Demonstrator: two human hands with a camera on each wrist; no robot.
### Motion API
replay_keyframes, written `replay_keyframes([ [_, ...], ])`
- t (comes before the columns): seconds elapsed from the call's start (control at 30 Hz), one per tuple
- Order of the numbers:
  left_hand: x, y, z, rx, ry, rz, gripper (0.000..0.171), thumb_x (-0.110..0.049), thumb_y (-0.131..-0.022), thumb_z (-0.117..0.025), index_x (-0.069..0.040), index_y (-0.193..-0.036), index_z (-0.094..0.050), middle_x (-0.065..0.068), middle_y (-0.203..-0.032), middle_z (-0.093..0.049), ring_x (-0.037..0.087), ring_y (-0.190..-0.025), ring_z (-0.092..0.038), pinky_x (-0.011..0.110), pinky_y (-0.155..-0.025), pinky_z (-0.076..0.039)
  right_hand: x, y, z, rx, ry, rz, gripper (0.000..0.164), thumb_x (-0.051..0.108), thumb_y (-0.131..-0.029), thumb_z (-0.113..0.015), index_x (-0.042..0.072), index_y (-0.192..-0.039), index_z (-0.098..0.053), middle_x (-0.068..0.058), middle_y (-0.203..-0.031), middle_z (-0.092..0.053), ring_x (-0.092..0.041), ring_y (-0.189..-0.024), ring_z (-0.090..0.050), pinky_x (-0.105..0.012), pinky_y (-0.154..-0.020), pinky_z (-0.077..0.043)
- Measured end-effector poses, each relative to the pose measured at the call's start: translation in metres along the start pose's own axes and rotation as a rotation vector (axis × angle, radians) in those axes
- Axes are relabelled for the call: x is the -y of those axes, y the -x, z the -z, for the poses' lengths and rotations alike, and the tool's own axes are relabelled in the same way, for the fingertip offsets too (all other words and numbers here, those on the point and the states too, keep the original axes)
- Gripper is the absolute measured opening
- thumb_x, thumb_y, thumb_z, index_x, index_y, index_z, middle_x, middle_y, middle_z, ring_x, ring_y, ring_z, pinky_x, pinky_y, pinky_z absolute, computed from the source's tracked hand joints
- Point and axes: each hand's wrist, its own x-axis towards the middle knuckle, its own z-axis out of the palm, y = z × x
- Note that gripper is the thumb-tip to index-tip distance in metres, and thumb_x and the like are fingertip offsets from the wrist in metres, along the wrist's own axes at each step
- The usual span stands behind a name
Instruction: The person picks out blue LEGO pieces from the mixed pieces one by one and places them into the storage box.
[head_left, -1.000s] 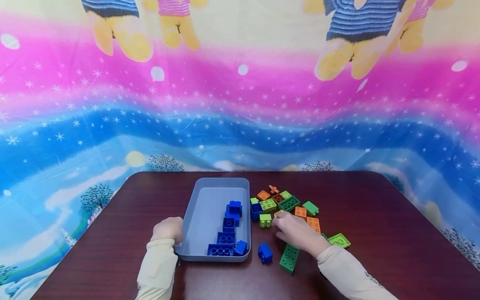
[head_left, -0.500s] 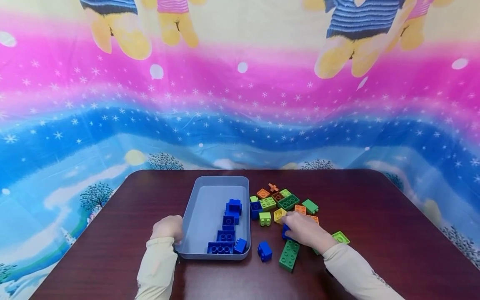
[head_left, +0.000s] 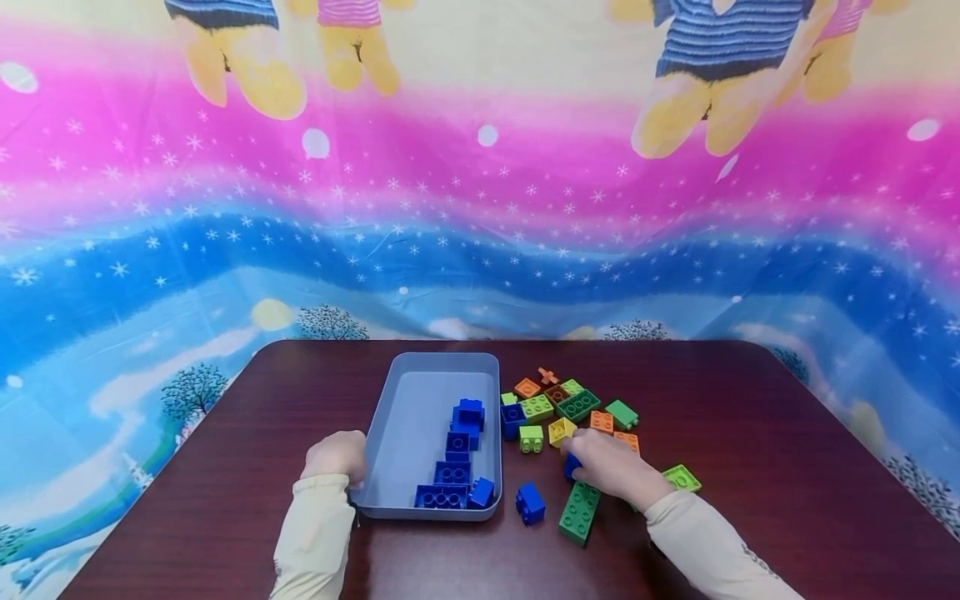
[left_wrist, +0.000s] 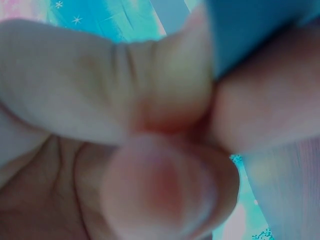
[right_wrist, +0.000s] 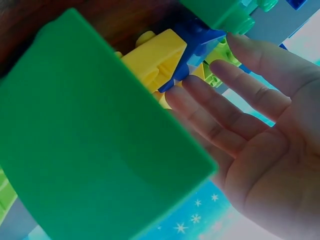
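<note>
My left hand (head_left: pixel 335 457) grips the left rim of the grey-blue tray (head_left: pixel 431 513); the left wrist view shows thumb and fingers close about the tray's edge (left_wrist: pixel 245 35). Blue bricks (head_left: pixel 452 473) lie in the tray's right half. In the pile, my right hand (head_left: pixel 615 467) reaches over a blue brick (head_left: pixel 572 465), partly hidden beneath it. From the right wrist, thumb and fairly straight fingertips are right at that blue brick (right_wrist: pixel 200 42). A yellow brick (head_left: pixel 561 432) sits just beyond the fingers, and a long green brick (head_left: pixel 577 515) lies nearer the body.
Green, lime and orange bricks (head_left: pixel 602 420) are scattered right of the tray. One blue brick (head_left: pixel 529 503) lies alone near the tray's front right corner, another blue brick (head_left: pixel 513 422) against its right side. A printed cloth (head_left: pixel 480 192) hangs behind the table (head_left: pixel 750 417).
My right hand has shifted slightly right and toward the body, uncovering the yellow brick and part of a blue one. The left hand stays on the tray.
</note>
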Motion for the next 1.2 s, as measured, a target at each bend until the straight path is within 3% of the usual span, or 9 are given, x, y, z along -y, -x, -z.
replay_keyframes([
  [0.47, -0.001, -0.004, -0.006, 0.034, -0.015, 0.000, 0.017, 0.005, -0.065, -0.064, -0.005, -0.059, -0.052, 0.006, -0.057, -0.047, 0.018, -0.053, -0.042, 0.031, -0.046, -0.037, -0.008, 0.002, -0.017, -0.061, 0.012, 0.073, 0.014, 0.001, -0.071, -0.072, 0.005, -0.083, -0.064, -0.003, -0.076, -0.052, -0.015, -0.066, -0.053, -0.025, -0.053, -0.044],
  [0.7, 0.000, -0.003, -0.010, 0.058, 0.022, 0.007, 0.022, 0.007, -0.068, -0.060, -0.007, -0.055, -0.048, 0.004, -0.052, -0.042, 0.016, -0.047, -0.038, 0.028, -0.044, -0.033, -0.009, 0.001, -0.022, -0.078, 0.010, 0.084, 0.012, 0.001, -0.071, -0.072, 0.004, -0.080, -0.065, -0.003, -0.074, -0.049, -0.016, -0.065, -0.050, -0.024, -0.052, -0.042],
  [1.03, 0.004, 0.001, -0.003, 0.055, 0.029, 0.020, 0.021, 0.009, -0.065, -0.056, -0.006, -0.053, -0.048, 0.003, -0.046, -0.043, 0.013, -0.038, -0.040, 0.026, -0.039, -0.031, -0.006, -0.012, -0.011, -0.083, -0.012, 0.115, 0.012, 0.004, -0.069, -0.074, 0.002, -0.079, -0.067, -0.004, -0.075, -0.051, -0.017, -0.067, -0.049, -0.027, -0.055, -0.043],
  [1.2, 0.003, -0.003, 0.001, 0.052, 0.058, 0.003, 0.023, 0.010, -0.064, -0.054, -0.007, -0.051, -0.045, 0.001, -0.042, -0.041, 0.012, -0.035, -0.039, 0.024, -0.038, -0.029, -0.007, -0.013, -0.005, -0.014, -0.046, 0.071, 0.016, 0.003, -0.069, -0.075, 0.002, -0.082, -0.066, -0.005, -0.079, -0.053, -0.019, -0.072, -0.050, -0.029, -0.059, -0.045],
])
